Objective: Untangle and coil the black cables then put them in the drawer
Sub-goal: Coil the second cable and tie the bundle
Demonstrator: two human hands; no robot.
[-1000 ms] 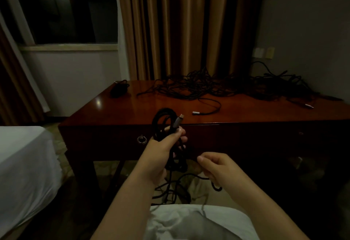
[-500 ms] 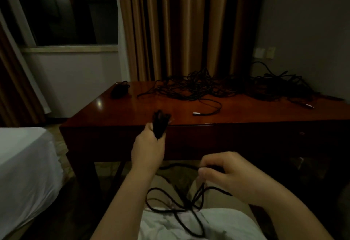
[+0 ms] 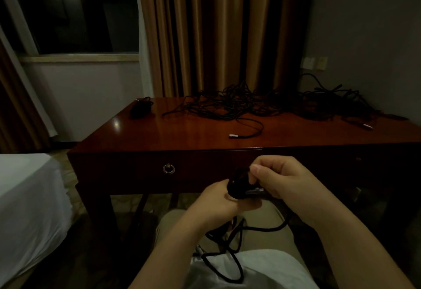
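My left hand (image 3: pixel 218 202) grips a bunched coil of black cable (image 3: pixel 238 184) in front of the desk, a silver plug sticking out at its right. My right hand (image 3: pixel 280 177) pinches the same coil from above and the right. The loose tail of this cable (image 3: pixel 230 254) hangs in loops onto my lap. A big tangle of black cables (image 3: pixel 262 104) lies along the back of the wooden desk (image 3: pixel 159 133). The drawer (image 3: pixel 168 169) with a ring pull is closed in the desk front.
A small black bundle (image 3: pixel 141 106) sits at the desk's back left corner. One cable end with a silver plug (image 3: pixel 233 135) lies mid-desk. A white-sheeted bed (image 3: pixel 27 197) stands at left; curtains and a window are behind the desk.
My left hand has dropped and moved right with the coil. My right hand rose from my lap and now pinches the coil.
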